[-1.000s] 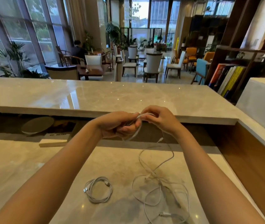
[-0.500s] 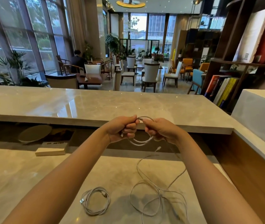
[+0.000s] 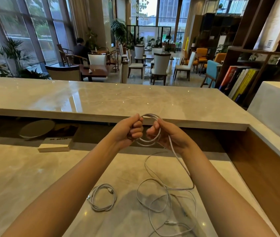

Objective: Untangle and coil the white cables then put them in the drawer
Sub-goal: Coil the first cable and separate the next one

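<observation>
Both hands are raised over the marble desk [image 3: 24, 177], working one white cable [image 3: 148, 142]. My left hand [image 3: 129, 130] grips a small coil of it in a fist. My right hand [image 3: 165, 137] holds the other side of the loops, and the cable's free length runs down from it to a loose tangle [image 3: 168, 202] on the desk. A second white cable [image 3: 102, 197] lies coiled on the desk, left of the tangle. No drawer shows in view.
A raised marble counter [image 3: 101, 101] runs across behind my hands. Under its overhang on the left lie a round grey disc [image 3: 36, 128] and a book [image 3: 55, 144]. A wood panel [image 3: 264, 168] walls the right side. Beyond is a lounge with chairs and a seated person.
The coil between my hands has gained loops and grown wider. More of the cable has lifted off the desk, and the tangle below has loosened.
</observation>
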A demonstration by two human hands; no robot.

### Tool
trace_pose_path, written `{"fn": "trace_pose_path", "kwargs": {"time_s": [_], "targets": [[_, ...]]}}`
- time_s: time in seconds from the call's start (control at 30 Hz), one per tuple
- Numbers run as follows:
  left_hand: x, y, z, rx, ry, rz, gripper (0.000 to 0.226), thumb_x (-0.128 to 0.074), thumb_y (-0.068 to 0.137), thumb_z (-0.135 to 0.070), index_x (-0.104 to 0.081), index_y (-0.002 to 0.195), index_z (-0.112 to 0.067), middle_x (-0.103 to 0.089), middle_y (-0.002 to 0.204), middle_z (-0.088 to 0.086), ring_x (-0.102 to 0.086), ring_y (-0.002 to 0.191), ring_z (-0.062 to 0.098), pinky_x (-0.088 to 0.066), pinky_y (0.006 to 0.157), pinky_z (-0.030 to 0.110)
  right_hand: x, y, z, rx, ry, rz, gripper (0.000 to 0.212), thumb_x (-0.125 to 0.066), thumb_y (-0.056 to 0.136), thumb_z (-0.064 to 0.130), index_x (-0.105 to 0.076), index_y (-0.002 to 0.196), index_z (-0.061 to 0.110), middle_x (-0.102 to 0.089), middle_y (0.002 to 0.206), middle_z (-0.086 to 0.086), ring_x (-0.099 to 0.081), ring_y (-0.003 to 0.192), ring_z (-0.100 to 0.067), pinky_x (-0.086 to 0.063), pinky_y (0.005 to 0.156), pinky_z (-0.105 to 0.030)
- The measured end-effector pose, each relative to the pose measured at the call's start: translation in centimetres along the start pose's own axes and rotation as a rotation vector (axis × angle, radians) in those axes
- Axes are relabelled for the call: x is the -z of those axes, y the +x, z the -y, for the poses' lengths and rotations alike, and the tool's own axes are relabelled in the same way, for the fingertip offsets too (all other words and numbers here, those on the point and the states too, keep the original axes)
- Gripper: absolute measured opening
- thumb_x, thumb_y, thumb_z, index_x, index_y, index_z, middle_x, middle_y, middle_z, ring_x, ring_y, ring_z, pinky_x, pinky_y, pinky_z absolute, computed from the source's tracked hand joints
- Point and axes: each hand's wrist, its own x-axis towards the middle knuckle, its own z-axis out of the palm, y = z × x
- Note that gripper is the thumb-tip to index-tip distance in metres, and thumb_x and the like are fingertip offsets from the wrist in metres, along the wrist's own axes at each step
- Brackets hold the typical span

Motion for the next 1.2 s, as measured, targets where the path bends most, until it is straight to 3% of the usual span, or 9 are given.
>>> {"fn": "trace_pose_path", "kwargs": {"time_s": [0.1, 0.3, 0.47, 0.6, 0.77, 0.87, 0.93, 1.07, 1.2], "targets": [[0.9, -0.6, 1.1, 0.057, -0.038, 0.048, 0.029, -0.031, 0.099, -0.024, -0.049, 0.082, -0.01, -0.039, 0.049, -0.007, -0.034, 0.037, 0.005, -0.037, 0.041, 0.018, -0.2, -0.2, -0.6, -0.035, 0.117, -0.026, 0.028, -0.034, 0.098, 0.023, -0.053, 0.084, 0.009, -0.047, 0.05, 0.004, -0.047, 0.043, -0.007, -0.053, 0.058, -0.025], [2.6, -1.8, 3.8, 0.178, -0.044, 0.139, 0.035, -0.029, 0.099, -0.027, -0.055, 0.085, -0.009, -0.04, 0.048, -0.005, -0.039, 0.038, 0.008, -0.046, 0.055, 0.025, 1.3, -0.5, -1.9, -0.228, -0.305, 0.004, 0.034, -0.033, 0.102, 0.028, -0.055, 0.084, 0.009, -0.038, 0.048, 0.002, -0.029, 0.037, -0.008, -0.037, 0.041, -0.02], [2.3, -2.6, 5.7, 0.262, -0.095, 0.126, 0.045, -0.026, 0.099, -0.037, -0.056, 0.088, -0.005, -0.039, 0.051, -0.003, -0.036, 0.04, 0.008, -0.04, 0.049, 0.023, 1.8, -1.2, -3.7, -0.26, 0.044, -0.004, 0.036, -0.033, 0.101, 0.028, -0.053, 0.078, 0.008, -0.034, 0.041, 0.006, -0.024, 0.03, -0.004, -0.022, 0.032, -0.015], [0.9, -2.2, 5.8, 0.205, -0.093, 0.061, 0.037, -0.029, 0.098, -0.033, -0.051, 0.083, -0.008, -0.038, 0.051, -0.003, -0.034, 0.04, 0.007, -0.032, 0.045, 0.02, 2.6, -0.8, -3.8, -0.187, 0.103, -0.077, 0.038, -0.034, 0.101, 0.028, -0.06, 0.086, 0.004, -0.038, 0.045, 0.004, -0.027, 0.031, -0.004, -0.026, 0.033, -0.015], [0.9, -3.6, 5.9, 0.104, -0.169, -0.069, 0.026, -0.034, 0.095, -0.026, -0.048, 0.079, -0.011, -0.035, 0.05, -0.005, -0.031, 0.037, 0.005, -0.026, 0.037, 0.016, 2.5, -2.3, -4.4, -0.086, -0.552, -0.192, 0.028, -0.044, 0.098, 0.025, -0.068, 0.1, 0.011, -0.066, 0.079, -0.004, -0.061, 0.068, -0.01, -0.052, 0.068, -0.025], [1.1, -4.7, 5.4, 0.109, -0.18, -0.061, 0.026, -0.035, 0.095, -0.026, -0.049, 0.079, -0.011, -0.035, 0.051, -0.006, -0.032, 0.037, 0.005, -0.028, 0.035, 0.016, 3.0, -3.5, -4.0, -0.027, -1.376, -0.205, 0.029, -0.045, 0.097, 0.032, -0.07, 0.099, 0.018, -0.062, 0.096, 0.0, -0.053, 0.09, -0.012, -0.042, 0.079, -0.031], [1.2, -5.4, 5.4, 0.134, -0.2, -0.031, 0.026, -0.036, 0.095, -0.025, -0.05, 0.079, -0.011, -0.035, 0.05, -0.006, -0.033, 0.037, 0.005, -0.029, 0.035, 0.016, 2.6, -4.0, -4.1, -0.077, -1.718, -0.224, 0.031, -0.044, 0.096, 0.039, -0.07, 0.101, 0.023, -0.053, 0.098, 0.001, -0.046, 0.093, -0.016, -0.039, 0.077, -0.033], [1.1, -6.6, 5.4, 0.152, -0.309, 0.077, 0.023, -0.04, 0.094, -0.024, -0.052, 0.079, -0.01, -0.037, 0.051, -0.005, -0.035, 0.037, 0.005, -0.029, 0.036, 0.016, -0.8, -4.3, -4.8, -0.083, -1.401, -0.451, 0.03, -0.051, 0.094, 0.034, -0.069, 0.077, 0.016, -0.06, 0.071, 0.001, -0.056, 0.064, -0.013, -0.043, 0.057, -0.024], [0.4, -8.0, 5.2, 0.142, -0.294, 0.12, 0.025, -0.037, 0.096, -0.024, -0.05, 0.079, -0.011, -0.037, 0.051, -0.005, -0.032, 0.039, 0.004, -0.028, 0.037, 0.015, -4.6, -5.0, -4.6, -0.129, -0.692, -0.578, 0.026, -0.057, 0.092, 0.025, -0.07, 0.082, 0.005, -0.07, 0.068, -0.009, -0.068, 0.062, -0.017, -0.058, 0.06, -0.024]]}}
